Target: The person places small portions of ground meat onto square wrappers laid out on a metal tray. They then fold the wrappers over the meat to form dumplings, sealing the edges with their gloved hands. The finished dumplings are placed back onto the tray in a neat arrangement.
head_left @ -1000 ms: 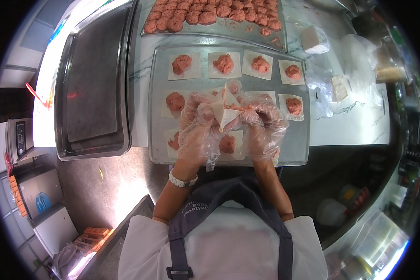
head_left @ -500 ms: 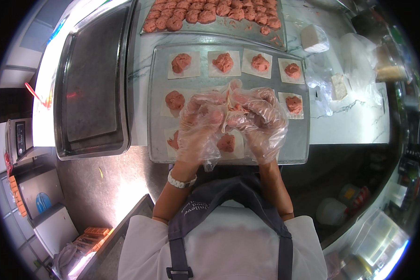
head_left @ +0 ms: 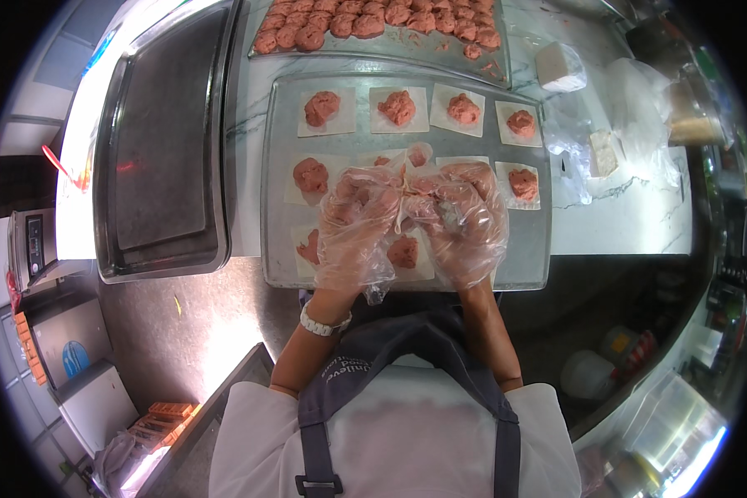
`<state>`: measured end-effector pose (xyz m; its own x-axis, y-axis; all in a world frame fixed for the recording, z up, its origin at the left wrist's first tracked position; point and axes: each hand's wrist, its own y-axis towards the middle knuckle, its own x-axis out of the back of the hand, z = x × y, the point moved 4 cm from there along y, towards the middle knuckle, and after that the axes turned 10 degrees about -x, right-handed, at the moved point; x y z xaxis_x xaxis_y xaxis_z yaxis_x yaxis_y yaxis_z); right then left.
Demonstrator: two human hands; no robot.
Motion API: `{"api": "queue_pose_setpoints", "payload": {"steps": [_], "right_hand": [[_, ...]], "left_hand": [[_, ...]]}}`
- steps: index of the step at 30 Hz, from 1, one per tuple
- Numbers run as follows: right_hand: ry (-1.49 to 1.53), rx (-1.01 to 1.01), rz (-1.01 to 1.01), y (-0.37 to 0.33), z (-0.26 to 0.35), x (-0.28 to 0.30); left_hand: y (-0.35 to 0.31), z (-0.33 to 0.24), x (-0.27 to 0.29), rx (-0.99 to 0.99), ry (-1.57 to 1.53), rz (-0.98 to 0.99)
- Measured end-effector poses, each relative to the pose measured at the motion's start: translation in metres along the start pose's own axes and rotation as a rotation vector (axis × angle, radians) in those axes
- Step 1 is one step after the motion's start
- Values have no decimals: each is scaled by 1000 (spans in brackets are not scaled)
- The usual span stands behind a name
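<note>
Both my hands wear loose clear plastic gloves and meet over a metal tray (head_left: 529, 249). Between them is a dumpling wrapper (head_left: 404, 197) with pink filling, its edges drawn up and pinched. My left hand (head_left: 358, 217) closes on its left side; my right hand (head_left: 463, 217) closes on its right side. On the tray lie several square pale wrappers, each with a lump of pink meat filling (head_left: 397, 108) on it. One filled wrapper (head_left: 403, 252) shows just below my hands, and another (head_left: 310, 176) lies left of them. My hands partly hide the middle ones.
Beyond this tray, a second tray (head_left: 440, 60) holds many portioned meat balls (head_left: 369, 23). A dark baking tray (head_left: 166, 149) stands at the left. On the right of the marble table are a white block stack (head_left: 561, 66), a smaller white block (head_left: 603, 154) and clear plastic bags (head_left: 639, 100).
The wrapper between my hands looks more gathered, with less filling showing. My fingers have drawn slightly closer together; the trays stay where they were.
</note>
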<state>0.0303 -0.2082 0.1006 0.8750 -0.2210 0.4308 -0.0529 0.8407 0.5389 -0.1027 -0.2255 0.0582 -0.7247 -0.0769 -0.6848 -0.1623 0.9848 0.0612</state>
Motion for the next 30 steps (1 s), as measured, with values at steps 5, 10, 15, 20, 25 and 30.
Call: {"api": "queue_pose_setpoints", "payload": {"steps": [5, 10, 15, 20, 25, 30], "right_hand": [[13, 26, 27, 2, 3, 2], [105, -39, 123, 5, 3, 3], [106, -42, 119, 6, 2, 4], [53, -25, 80, 5, 4, 5], [63, -17, 47, 3, 2, 2], [128, -21, 43, 4, -2, 2]], "left_hand": [[-2, -1, 0, -28, 35, -12], [-1, -3, -2, -12, 31, -59], [-3, -2, -1, 5, 39, -29], [-5, -2, -5, 4, 17, -24], [-5, -5, -7, -20, 55, -2], [-4, -3, -7, -10, 67, -10]]}}
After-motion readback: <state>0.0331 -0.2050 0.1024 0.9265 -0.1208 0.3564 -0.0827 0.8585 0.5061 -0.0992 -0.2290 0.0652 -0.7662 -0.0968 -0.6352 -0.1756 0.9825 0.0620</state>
